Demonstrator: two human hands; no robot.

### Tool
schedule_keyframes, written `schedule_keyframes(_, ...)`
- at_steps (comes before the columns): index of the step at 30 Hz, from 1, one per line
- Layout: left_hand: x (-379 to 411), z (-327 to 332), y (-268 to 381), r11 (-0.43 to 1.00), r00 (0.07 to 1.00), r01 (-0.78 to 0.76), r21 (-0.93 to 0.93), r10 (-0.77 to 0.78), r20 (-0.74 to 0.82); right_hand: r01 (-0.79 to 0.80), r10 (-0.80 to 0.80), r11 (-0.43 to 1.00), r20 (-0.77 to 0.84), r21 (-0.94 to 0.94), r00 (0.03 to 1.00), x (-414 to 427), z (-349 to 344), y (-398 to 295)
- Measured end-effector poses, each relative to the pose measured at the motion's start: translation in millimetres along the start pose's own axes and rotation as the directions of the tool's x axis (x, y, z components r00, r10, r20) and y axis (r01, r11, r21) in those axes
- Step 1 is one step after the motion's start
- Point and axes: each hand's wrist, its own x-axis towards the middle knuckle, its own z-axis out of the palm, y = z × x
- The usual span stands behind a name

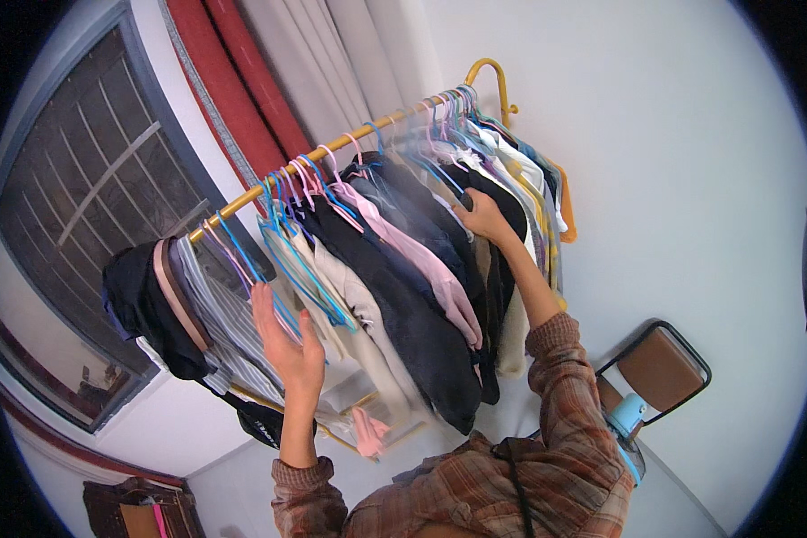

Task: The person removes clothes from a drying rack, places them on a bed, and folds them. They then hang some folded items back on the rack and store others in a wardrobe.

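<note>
Clothes on plastic hangers hang from a yellow metal garment rack (247, 196) before me. My left hand (289, 346) is raised at the rack's left part, thumb apart from the fingers, beside several bare blue and purple hangers (237, 249); it holds nothing. My right hand (487, 216) reaches in among the garments farther right, its fingers closed on the upper edge of a dark garment (504, 195). A blue hanger (437, 171) slopes down towards those fingertips. Between my hands hang a long black garment (403, 302), a pink long-sleeved garment (417, 259) and a cream garment (360, 316).
Black clothing (151, 309) and a striped shirt (232, 323) drape over the rack's left end. Pink cloth (368, 430) lies low at its base. A brown-backed chair (662, 370) and a light blue object (627, 413) stand to the right. A barred window (101, 168) is at left.
</note>
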Motion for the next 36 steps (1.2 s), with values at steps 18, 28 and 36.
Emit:
schedule_keyframes(18, -22.4, 51.4, -40.9, 0.936, 0.937, 0.28, -0.212, -0.218, 0.273, -0.006, -0.009, 0.994, -0.137, -0.107, 0.991, 6.6, -20.8, 25.0)
schedule_keyframes(28, -9.6, 82.4, -39.0, 0.861, 0.891, 0.427, -0.275, -0.349, 0.289, 0.331, -0.362, 0.929, -0.224, -0.165, 0.905, -53.8, 3.6, -45.0)
schedule_keyframes(36, 4.8, 92.2, -29.8, 0.845, 0.865, 0.462, -0.27, -0.362, 0.347, 0.279, -0.312, 0.938, -0.151, -0.206, 0.938, -51.0, -0.8, -60.9)
